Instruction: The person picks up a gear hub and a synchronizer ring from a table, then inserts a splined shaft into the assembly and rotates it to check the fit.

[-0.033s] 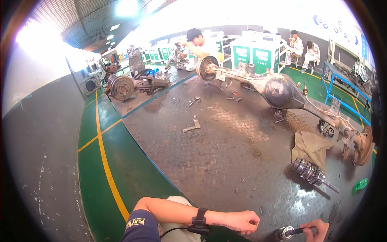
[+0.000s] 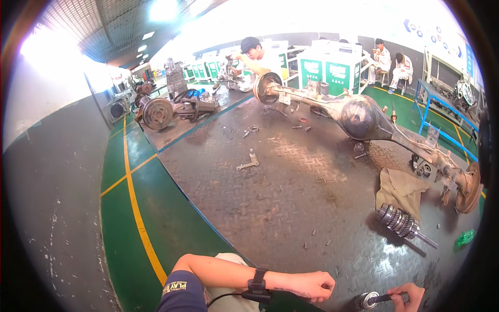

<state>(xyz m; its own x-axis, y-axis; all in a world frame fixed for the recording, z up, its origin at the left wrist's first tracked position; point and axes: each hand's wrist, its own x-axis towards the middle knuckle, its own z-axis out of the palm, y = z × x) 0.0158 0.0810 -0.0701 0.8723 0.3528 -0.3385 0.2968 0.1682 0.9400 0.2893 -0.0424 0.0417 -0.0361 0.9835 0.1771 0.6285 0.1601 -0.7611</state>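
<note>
1. Comparing with the earlier picture, nothing has visibly moved: both hands and the floor parts lie as before.
2. The left hand (image 2: 312,286) reaches across the lower edge, forearm level, a black wrist strap (image 2: 258,283) on it; its fingers are curled loosely and hold nothing visible.
3. The right hand (image 2: 408,296) is closed around a dark tool handle (image 2: 387,298) whose tip meets a round metal part (image 2: 366,301), just right of the left hand.
4. A gear shaft (image 2: 401,222) lies well apart on the steel floor plate (image 2: 291,197), beside a tan rag (image 2: 400,191) and a rear axle (image 2: 364,117).
</note>
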